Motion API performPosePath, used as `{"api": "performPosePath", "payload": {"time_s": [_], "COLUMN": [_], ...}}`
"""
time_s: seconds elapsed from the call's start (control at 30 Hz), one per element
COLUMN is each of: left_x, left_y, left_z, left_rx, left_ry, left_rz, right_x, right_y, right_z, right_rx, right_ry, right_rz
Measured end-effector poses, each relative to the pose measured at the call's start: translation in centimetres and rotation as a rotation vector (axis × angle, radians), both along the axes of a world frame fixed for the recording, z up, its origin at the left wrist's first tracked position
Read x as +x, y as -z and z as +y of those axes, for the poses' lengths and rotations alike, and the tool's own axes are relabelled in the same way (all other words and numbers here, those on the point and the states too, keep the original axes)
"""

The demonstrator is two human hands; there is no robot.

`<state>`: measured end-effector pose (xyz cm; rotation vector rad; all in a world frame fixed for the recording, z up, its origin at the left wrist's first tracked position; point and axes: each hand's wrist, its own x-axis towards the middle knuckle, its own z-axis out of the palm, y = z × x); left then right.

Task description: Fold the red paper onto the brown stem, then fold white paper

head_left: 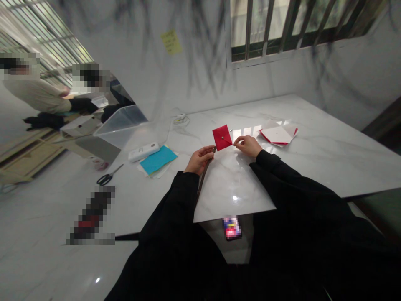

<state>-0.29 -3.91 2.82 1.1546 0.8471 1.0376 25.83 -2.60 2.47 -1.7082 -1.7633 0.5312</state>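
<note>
The folded red paper looks light and crease-prone — left hand pinches its lower corner, right hand nips the side edge, best places to hold.

One red folded paper, one scissors, one clear bin

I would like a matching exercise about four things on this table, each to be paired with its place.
Things:
1. red folded paper
2. scissors
3. blue paper
4. clear plastic box

Places:
A. near the table's left edge, close to the person
B. at the far left of the table
C. between the left hand and the right hand
D. just in front of a white flat device

Pairs: 1-C, 2-A, 3-D, 4-B
</note>
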Motion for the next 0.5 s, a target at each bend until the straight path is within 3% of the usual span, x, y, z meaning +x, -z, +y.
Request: {"api": "performPosePath", "payload": {"time_s": [0.1, 0.23, 0.27, 0.5], "left_x": [-0.01, -0.01, -0.01, -0.02], "left_y": [0.0, -0.01, -0.01, 0.2], "left_z": [-0.01, -0.01, 0.0, 0.16], "left_rx": [0.003, 0.011, 0.013, 0.016], "left_ry": [-0.003, 0.003, 0.004, 0.001], "left_rz": [-0.008, -0.019, -0.02, -0.013], "right_x": [0.03, -0.19, -0.27, -0.18], "right_y": [-0.21, -0.53, -0.54, -0.24], "right_z": [-0.05, -0.19, -0.22, -0.14], "right_rx": [0.02, -0.149, -0.16, -0.086], "right_ry": [0.035, -0.322, -0.357, -0.144], "right_rz": [0.057, 0.057, 0.05, 0.011]}}
